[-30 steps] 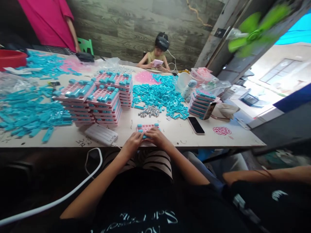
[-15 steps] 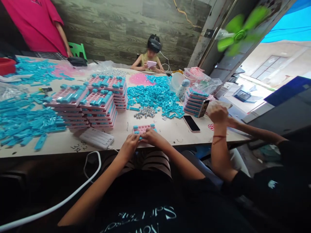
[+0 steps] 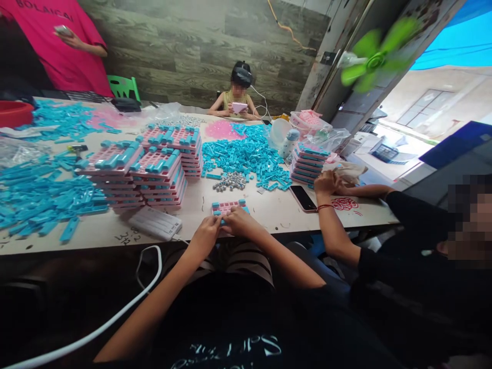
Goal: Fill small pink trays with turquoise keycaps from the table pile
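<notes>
A pink plastic grid frame (image 3: 225, 206) with blue pieces at its corners lies at the table's front edge. My left hand (image 3: 208, 231) is closed on its near left part, fingers pinched together. My right hand (image 3: 239, 222) grips the near right side, and its fingers cover much of the frame. The two hands almost touch, and what lies under the fingertips is hidden. Just beyond the frame is a small heap of metal-looking bits (image 3: 229, 181). Behind that spreads a pile of loose blue plastic pieces (image 3: 246, 154).
Stacks of pink-and-blue frames (image 3: 159, 174) stand left of centre, with a white power bank (image 3: 156, 223) in front and more blue pieces (image 3: 42, 197) further left. A dark phone (image 3: 303, 198) lies right. A co-worker's hand (image 3: 326, 184) is beside another frame stack (image 3: 307, 165).
My hands stay on the frame with little movement. The co-worker at right has lowered their arms to the table and leaned in. The person in pink has raised a hand holding something.
</notes>
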A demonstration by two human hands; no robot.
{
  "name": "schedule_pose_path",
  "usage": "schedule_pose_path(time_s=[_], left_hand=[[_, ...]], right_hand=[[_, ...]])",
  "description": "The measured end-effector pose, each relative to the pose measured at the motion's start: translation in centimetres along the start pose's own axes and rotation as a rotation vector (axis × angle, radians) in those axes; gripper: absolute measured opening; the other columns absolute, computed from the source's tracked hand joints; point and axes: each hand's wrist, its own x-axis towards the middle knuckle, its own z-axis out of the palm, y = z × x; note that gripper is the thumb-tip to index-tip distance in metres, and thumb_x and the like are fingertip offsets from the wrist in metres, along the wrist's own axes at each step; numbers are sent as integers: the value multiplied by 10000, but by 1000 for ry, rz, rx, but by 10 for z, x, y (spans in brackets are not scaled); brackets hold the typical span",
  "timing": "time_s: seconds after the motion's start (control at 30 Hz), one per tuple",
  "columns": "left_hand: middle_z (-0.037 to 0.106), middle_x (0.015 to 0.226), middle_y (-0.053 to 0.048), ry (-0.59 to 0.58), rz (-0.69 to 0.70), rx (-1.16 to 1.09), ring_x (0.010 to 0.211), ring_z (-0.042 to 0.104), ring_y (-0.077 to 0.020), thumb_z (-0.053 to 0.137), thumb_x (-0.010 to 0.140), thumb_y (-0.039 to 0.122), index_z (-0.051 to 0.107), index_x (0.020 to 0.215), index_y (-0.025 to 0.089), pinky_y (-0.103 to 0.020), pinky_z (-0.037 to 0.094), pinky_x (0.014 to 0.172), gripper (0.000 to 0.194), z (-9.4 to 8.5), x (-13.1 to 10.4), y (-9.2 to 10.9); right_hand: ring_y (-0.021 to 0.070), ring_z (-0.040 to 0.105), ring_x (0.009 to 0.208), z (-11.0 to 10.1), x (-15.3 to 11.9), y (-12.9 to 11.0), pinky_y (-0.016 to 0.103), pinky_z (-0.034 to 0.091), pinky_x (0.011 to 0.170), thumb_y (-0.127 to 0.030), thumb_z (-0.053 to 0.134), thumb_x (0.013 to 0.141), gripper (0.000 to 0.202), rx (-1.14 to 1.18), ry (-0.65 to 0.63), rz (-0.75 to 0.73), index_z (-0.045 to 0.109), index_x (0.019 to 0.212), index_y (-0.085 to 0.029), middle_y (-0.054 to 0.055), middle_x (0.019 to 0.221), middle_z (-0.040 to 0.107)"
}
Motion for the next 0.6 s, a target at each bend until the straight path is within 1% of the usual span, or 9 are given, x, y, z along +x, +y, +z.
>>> schedule_pose_path(time_s=[0.07,0.17,0.23,0.27,0.37,0.43,0.53,0.6], left_hand=[[591,1059,-131,13,-14,32,1011,546,-246,416,885,181,515,1216,158,-412,485,874,347,-1,-1,3],[584,1100,-158,30,-37,116,1037,546,-277,477,847,188,521,1210,126,-432,470,893,370,-4,-2,9],[567,1166,-173,41,-34,155,1091,529,-302,505,831,205,511,1227,113,-451,448,922,406,-4,-1,13],[550,1212,-175,48,-20,160,1131,510,-307,502,834,214,498,1245,110,-454,433,944,423,-4,0,16],[483,1332,-168,47,48,132,1248,430,-293,461,864,245,445,1300,100,-443,384,1017,460,0,4,21],[482,1342,-164,19,59,122,1264,421,-283,443,877,266,443,1303,96,-441,373,1033,459,3,6,23],[510,1317,-164,-12,34,131,1244,452,-280,435,886,309,454,1295,95,-440,382,1030,462,7,8,26],[493,1335,-163,-15,38,131,1255,441,-277,431,889,326,441,1309,101,-438,377,1035,476,8,8,28]], right_hand=[[212,580,777,-2,-3,0,311,392,763,-315,630,787,210,52,37,6,684,776,-112,117,714,662],[170,609,740,-4,-7,14,265,415,729,-274,575,826,190,286,79,-14,712,889,-158,82,775,704],[157,636,753,-3,-8,33,243,440,714,-284,550,846,213,449,149,64,716,929,-181,65,849,720],[161,646,778,-3,-8,45,243,452,723,-290,544,849,218,487,198,141,719,922,-183,62,879,722],[185,655,856,0,-5,83,277,471,791,-264,536,848,213,438,318,395,715,925,-178,70,947,716],[200,651,889,2,-2,106,309,471,826,-209,517,849,222,387,334,488,702,961,-157,94,989,704],[204,631,946,4,6,131,330,462,863,-180,497,862,220,350,312,536,686,970,-146,108,1022,687],[190,612,966,7,14,138,352,466,872,-242,515,878,206,337,286,531,651,1007,-154,90,1059,661]])
